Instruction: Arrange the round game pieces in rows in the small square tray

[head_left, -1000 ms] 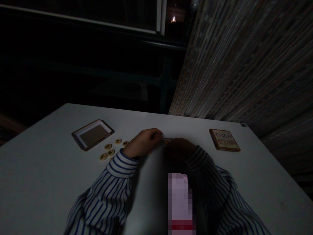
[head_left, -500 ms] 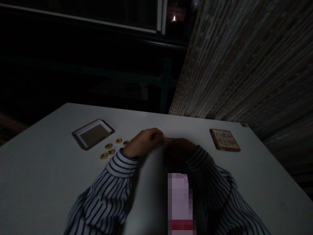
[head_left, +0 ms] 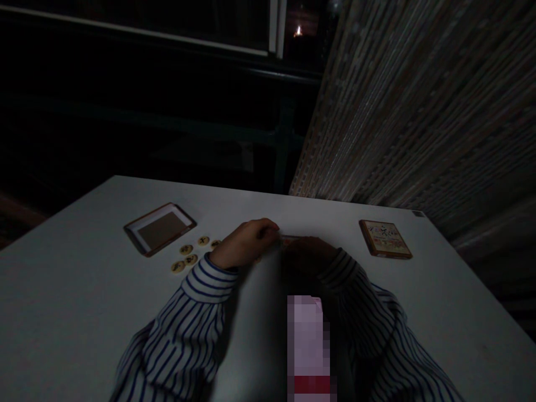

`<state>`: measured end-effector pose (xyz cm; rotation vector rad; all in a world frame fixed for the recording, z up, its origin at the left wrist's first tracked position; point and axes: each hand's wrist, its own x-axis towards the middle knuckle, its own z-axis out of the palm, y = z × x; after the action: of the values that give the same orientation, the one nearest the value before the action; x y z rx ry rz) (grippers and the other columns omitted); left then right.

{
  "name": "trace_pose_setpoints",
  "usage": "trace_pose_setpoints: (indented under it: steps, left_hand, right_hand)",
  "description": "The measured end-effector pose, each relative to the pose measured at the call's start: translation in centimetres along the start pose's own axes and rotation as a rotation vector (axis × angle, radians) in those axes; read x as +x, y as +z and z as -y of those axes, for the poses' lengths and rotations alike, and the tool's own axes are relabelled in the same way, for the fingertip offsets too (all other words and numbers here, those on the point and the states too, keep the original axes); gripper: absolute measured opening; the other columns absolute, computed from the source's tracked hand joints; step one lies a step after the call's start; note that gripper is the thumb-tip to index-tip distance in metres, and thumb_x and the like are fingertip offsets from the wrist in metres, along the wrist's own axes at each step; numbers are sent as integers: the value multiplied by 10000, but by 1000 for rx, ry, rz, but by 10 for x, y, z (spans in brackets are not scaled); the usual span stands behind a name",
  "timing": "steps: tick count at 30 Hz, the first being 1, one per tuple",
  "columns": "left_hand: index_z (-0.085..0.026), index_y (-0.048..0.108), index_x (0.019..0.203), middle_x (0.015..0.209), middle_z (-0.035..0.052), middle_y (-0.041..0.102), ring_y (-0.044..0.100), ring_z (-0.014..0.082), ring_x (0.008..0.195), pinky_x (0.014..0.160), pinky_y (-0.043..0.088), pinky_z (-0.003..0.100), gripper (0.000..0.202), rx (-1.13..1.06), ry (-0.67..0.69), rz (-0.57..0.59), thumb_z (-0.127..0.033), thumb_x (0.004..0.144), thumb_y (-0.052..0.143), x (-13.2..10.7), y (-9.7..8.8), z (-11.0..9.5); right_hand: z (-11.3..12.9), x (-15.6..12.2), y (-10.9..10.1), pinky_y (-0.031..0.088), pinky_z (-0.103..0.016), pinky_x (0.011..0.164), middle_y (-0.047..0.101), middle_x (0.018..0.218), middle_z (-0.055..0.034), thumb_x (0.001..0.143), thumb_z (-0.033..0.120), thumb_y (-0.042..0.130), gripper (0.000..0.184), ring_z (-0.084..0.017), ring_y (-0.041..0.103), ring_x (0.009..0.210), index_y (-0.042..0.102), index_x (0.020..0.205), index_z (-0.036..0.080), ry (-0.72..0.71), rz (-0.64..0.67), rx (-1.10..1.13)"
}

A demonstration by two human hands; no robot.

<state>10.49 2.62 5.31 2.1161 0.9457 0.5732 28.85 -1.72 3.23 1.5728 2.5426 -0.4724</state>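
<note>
My left hand (head_left: pixel 247 243) is over the middle of the table with its fingers curled and the thumb side towards my right hand (head_left: pixel 312 254). Deep shadow covers most of the right hand, whose fingers are bent inwards. Between the two hands shows a thin edge of a flat, reddish printed thing (head_left: pixel 288 240); the hands and the dark hide the rest. Several round wooden Chinese chess pieces (head_left: pixel 186 250) with dark characters lie just left of my left wrist, one partly hidden behind it.
A shallow open box part (head_left: pixel 136 237) lies at the left of the white table (head_left: pixel 75 290). A flat printed box (head_left: pixel 386 239) rests at the right. Low in the middle, a pixelated pink patch (head_left: pixel 309 340) hides detail. Strands of a string curtain (head_left: pixel 377 111) hang beyond the far edge.
</note>
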Motion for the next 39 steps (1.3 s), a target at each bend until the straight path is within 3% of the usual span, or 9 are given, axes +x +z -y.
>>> trace_pose_setpoints:
  steps: [15, 24, 32, 39]
  left_hand:
    - [-161, 600, 868, 752, 38, 620, 551, 152, 686, 631, 417, 258, 263, -9, -2, -7, -340, 734, 461, -1, -2, -4]
    - [-150, 604, 854, 736, 31, 626, 555, 144, 667, 631, 426, 255, 264, -11, 0, -24, -337, 723, 472, -1, -2, -6]
    - [-149, 609, 842, 733, 31, 625, 557, 141, 668, 624, 428, 245, 255, 16, 32, -49, -329, 725, 473, -5, -1, -14]
    - [-157, 592, 898, 771, 32, 629, 569, 143, 687, 617, 437, 247, 302, 19, -30, -140, -376, 756, 439, -28, 14, -4]
  right_hand:
    - [2, -2, -1, 378, -231, 603, 638, 909, -16, 795, 359, 430, 247, -165, 595, 794, 573, 973, 265, 1, -29, -6]
    - [-3, -9, -12, 387, -251, 637, 648, 860, -58, 809, 392, 394, 297, -177, 593, 785, 605, 927, 219, 59, -52, -166]
    - [-4, -25, -19, 384, -259, 676, 631, 892, -70, 810, 294, 413, 251, -174, 563, 823, 580, 964, 187, 63, -237, -194]
    - [-17, -50, 9, 422, -269, 711, 615, 889, -78, 794, 253, 438, 257, -160, 551, 804, 559, 996, 151, 59, -523, 0]
